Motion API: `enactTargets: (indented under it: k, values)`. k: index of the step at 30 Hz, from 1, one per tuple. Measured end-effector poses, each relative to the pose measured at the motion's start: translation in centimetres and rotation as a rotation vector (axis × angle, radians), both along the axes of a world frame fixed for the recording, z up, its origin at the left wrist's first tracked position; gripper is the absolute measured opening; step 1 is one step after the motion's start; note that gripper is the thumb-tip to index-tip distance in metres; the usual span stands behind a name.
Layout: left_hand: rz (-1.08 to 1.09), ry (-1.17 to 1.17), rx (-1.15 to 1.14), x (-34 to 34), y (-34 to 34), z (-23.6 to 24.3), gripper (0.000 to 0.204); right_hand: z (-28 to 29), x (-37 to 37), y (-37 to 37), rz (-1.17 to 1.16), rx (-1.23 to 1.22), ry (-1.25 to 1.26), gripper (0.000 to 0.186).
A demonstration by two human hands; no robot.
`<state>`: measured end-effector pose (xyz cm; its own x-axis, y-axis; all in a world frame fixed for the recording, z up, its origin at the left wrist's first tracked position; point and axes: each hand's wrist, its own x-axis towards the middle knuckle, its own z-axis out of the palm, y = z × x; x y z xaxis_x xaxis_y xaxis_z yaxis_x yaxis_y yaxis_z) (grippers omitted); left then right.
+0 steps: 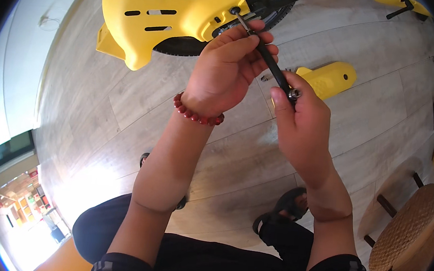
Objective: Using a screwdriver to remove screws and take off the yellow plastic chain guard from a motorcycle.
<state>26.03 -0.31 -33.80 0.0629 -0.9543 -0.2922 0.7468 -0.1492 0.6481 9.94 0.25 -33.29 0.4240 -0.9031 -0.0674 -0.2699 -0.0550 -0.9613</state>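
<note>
My left hand (226, 66), a red bead bracelet on its wrist, pinches the upper part of a slim black-handled tool (270, 61). The tool's bare metal shank points up toward a black round fitting (234, 11) on the yellow body panel (151, 4); whether its tip touches that fitting, I cannot tell. At the tool's lower end, my right hand (304, 123) is closed round the handle, thumb and finger beside a round metal end. The slotted panel sits over a black tyre (176, 46), partly hidden behind it.
A loose yellow part (332, 78) with a dark hole lies on the wood-look floor (240, 164), beyond my right hand. At the right stands a woven-top stool (409, 230). Another yellow piece (397, 1) with a black lever shows at the top right. White cabinets (34, 29) line the left.
</note>
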Motion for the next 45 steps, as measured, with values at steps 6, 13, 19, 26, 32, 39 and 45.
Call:
enactTargets:
  k: [6, 13, 19, 26, 32, 39, 45]
  values:
    - [0.000, -0.181, 0.047, -0.2, -0.3, -0.2, 0.025, -0.5, -0.4, 0.2, 0.028, -0.337, -0.088, 0.044]
    - [-0.027, 0.034, -0.083, 1.0, 0.3, -0.8, 0.030, 1.3, 0.1, 0.4, 0.067, 0.683, -0.438, 0.039]
    - [0.009, 0.137, -0.090, 0.4, 0.2, -0.3, 0.032, 0.6, -0.6, -0.6, 0.167, 0.774, -0.393, 0.028]
    - [-0.031, -0.173, 0.031, 0.4, 0.1, -0.7, 0.024, -0.8, 0.4, 0.2, -0.104, -0.180, -0.237, 0.018]
    - [0.012, -0.014, -0.045, 0.4, 0.2, -0.7, 0.025, 1.2, 0.0, -0.2, -0.101, 0.645, -0.472, 0.020]
    - [0.017, 0.019, -0.062, 0.0, -0.2, -0.4, 0.027, 0.3, 0.0, 0.6, -0.059, 0.390, -0.377, 0.030]
    - [0.004, 0.105, -0.098, -0.1, -0.1, -0.7, 0.028, 0.9, -0.6, -0.2, 0.064, 0.681, -0.493, 0.030]
